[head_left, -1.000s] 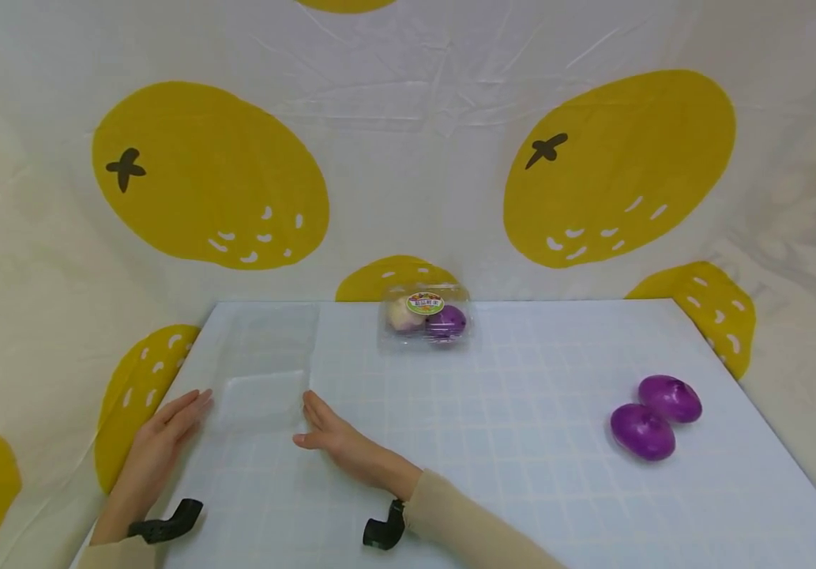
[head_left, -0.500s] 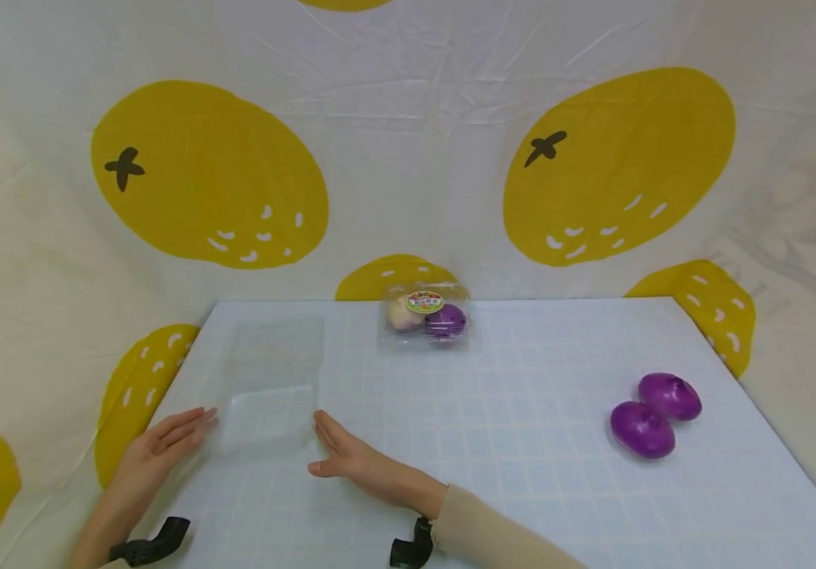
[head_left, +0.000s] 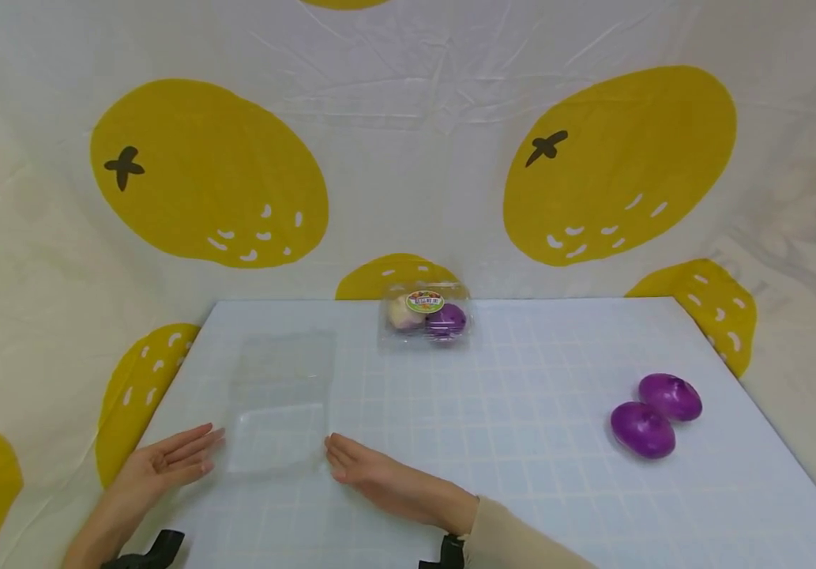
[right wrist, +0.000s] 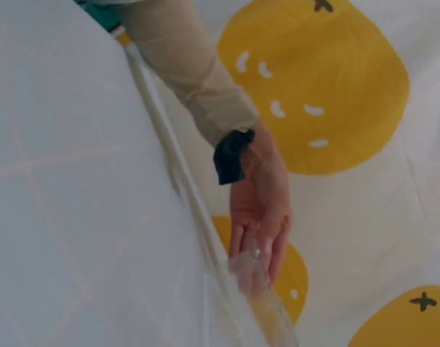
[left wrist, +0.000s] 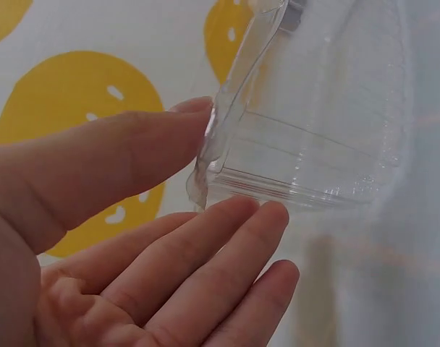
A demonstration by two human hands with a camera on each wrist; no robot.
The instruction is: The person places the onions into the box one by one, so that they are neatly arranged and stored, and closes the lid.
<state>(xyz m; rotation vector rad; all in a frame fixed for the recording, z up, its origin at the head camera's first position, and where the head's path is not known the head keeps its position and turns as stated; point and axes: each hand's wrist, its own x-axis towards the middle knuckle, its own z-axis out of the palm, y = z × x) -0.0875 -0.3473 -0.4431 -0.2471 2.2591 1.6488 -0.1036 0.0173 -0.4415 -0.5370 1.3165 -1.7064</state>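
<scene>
A clear plastic clamshell box (head_left: 280, 435) lies unfolded and empty on the left of the table, its lid half toward the back. My left hand (head_left: 166, 466) is at its left side, fingers extended. In the left wrist view the thumb is at the rim of the clear box (left wrist: 314, 137), with the fingertips just beneath. My right hand (head_left: 386, 482) meets the right edge with its fingertips, fingers straight and together. The right wrist view shows my left hand (right wrist: 260, 191) beside the box, while the right hand itself is out of that frame.
Two purple onions (head_left: 642, 431) lie side by side on the right of the table. At the back edge stands a closed clear box (head_left: 411, 341) with an oval label, holding a purple onion (head_left: 446, 322) and a cream-coloured bulb (head_left: 404, 314). A yellow-patterned cloth (head_left: 415, 182) hangs behind.
The unfolded box has slid toward me and slightly right, with both hands moving nearer alongside it. My right thumb has come in against the fingers. The onions and the closed box stay put.
</scene>
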